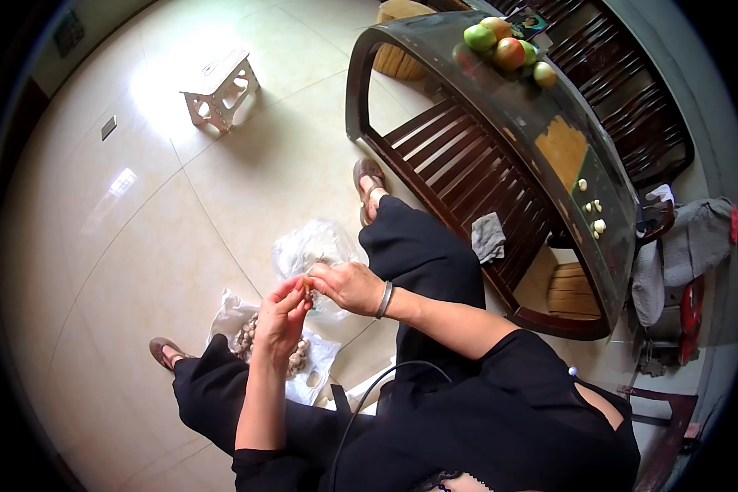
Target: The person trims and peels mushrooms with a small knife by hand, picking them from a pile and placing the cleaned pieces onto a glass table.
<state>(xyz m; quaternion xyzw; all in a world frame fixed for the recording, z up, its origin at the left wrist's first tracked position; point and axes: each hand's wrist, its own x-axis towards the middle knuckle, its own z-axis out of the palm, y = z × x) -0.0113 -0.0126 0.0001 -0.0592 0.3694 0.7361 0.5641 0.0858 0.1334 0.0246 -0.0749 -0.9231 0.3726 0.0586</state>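
Observation:
My left hand [280, 322] and my right hand [348, 287] meet at the fingertips over the floor. Between them they pinch a small brownish piece [307, 289], mostly covered by the fingers and too small to name. The right wrist wears a metal bangle. Below the left hand, a white plastic bag [325, 354] lies spread open with a heap of small whitish-brown bulbs [246, 336] that look like garlic. A clear plastic bag [295, 246] sits on the floor just beyond the hands, partly behind the right one.
A glass-topped table [541, 123] at the right carries several mangoes [509, 53] and a few white cloves [599, 225]. A grey cloth [488, 238] lies on its slatted lower shelf. A small folding stool [219, 86] stands on the tiled floor at the upper left.

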